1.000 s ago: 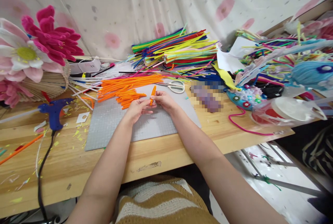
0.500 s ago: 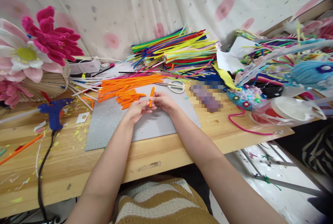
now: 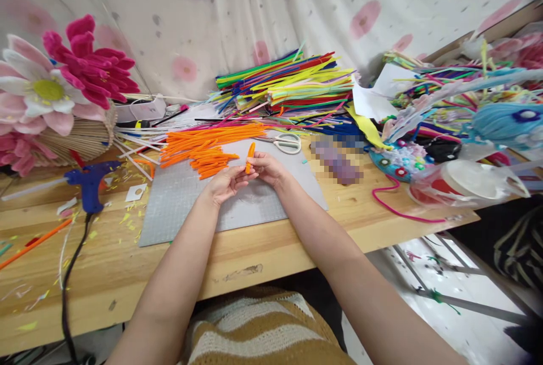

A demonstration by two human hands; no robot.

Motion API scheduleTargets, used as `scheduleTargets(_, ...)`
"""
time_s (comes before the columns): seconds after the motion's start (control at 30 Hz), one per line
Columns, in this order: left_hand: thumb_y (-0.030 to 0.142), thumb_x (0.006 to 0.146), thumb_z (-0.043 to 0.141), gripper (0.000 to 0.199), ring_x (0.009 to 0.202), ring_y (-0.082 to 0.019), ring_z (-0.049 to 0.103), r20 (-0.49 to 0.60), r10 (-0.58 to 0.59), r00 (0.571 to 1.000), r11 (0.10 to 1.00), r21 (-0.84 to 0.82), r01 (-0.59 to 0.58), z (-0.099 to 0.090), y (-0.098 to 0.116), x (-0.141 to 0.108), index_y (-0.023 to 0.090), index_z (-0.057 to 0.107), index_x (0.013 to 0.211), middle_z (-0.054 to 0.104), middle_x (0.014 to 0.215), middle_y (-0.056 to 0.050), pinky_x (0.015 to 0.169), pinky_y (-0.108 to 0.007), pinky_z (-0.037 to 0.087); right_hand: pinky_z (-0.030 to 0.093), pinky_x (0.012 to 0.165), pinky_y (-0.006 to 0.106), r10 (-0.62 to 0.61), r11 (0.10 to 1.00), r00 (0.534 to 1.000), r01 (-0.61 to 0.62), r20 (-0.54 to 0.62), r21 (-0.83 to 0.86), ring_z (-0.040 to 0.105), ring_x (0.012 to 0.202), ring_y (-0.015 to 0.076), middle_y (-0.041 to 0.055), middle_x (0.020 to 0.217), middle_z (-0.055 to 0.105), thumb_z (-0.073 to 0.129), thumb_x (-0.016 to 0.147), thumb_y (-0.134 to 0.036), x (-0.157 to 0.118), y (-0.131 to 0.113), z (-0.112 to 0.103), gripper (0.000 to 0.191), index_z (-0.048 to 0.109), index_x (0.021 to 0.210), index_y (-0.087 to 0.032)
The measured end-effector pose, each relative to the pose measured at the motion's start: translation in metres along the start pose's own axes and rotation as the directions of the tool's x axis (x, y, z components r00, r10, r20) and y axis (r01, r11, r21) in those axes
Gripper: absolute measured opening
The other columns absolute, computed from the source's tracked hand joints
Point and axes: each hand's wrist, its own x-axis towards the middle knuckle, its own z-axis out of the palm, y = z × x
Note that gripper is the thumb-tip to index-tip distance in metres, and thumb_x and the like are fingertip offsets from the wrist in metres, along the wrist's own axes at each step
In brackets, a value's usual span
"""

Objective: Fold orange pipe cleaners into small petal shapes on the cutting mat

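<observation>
Between my two hands, above a grey cutting mat (image 3: pixel 173 206), stands a short, bent orange pipe cleaner (image 3: pixel 251 151). My left hand (image 3: pixel 229 183) pinches its lower end, fingers closed. My right hand (image 3: pixel 268 168) grips it from the other side, thumb and fingertips pressed together on it. Fingers cover part of the piece. Just beyond my hands, short orange pipe cleaner pieces (image 3: pixel 210 160) lie in a heap on the mat, with longer orange pipe cleaners (image 3: pixel 212 137) behind them. Scissors (image 3: pixel 287 143) with pale handles rest at the mat's back edge.
At the left, a blue glue gun (image 3: pixel 91 184) with a black cord lies on the wooden table. Fuzzy pink and white flowers (image 3: pixel 46 90) rise behind it. Bundled coloured pipe cleaners (image 3: pixel 288 82) fill the back. A plastic-wrapped tub (image 3: pixel 462 181) sits at the right edge.
The orange piece leans slightly more to the right, and its top is a little lower. Both hands stay in nearly the same place. The camera view has shifted slightly.
</observation>
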Motion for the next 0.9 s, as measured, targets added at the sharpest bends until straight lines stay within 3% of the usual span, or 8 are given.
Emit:
scheduleTargets(0.4,0.012,0.078,0.054,0.013,0.063,-0.012,0.067,-0.056,0.005,0.998,0.999,0.043,-0.003,0.0002,-0.0009,0.0011,0.009,0.065,0.072,0.069,0.072,-0.007,0.044,-0.012,0.048,0.038,0.042,0.015,0.025,1.0,0.999,-0.026,-0.036,-0.013,0.053,0.044,0.0061,0.0002,0.053,0.062,0.068,0.062,-0.011,0.0013,0.0013,-0.0019,0.011,0.057,0.064,-0.011)
scheduleTargets(0.57,0.009,0.08,0.047,0.022,0.057,-0.011,0.065,-0.083,0.017,0.996,0.999,0.036,-0.014,0.0033,-0.0008,0.0005,0.008,0.066,0.069,0.068,0.066,-0.007,0.044,-0.012,0.048,0.04,0.044,0.015,0.033,0.999,0.998,-0.033,-0.049,-0.004,0.054,0.045,0.0066,0.0002,0.054,0.062,0.068,0.062,-0.009,0.0013,0.0016,-0.0013,0.011,0.057,0.064,-0.011)
scheduleTargets(0.9,0.006,0.082,0.044,0.024,0.057,-0.009,0.065,-0.113,0.001,0.994,0.994,-0.113,-0.014,0.009,-0.0014,-0.0019,0.01,0.063,0.066,0.066,0.061,-0.003,0.045,-0.01,0.048,0.038,0.042,0.014,-0.005,0.999,1.0,0.006,-0.023,0.038,0.05,0.042,0.005,-0.0015,0.049,0.059,0.069,0.061,-0.011,0.0014,0.002,0.0043,0.013,0.057,0.06,-0.011)
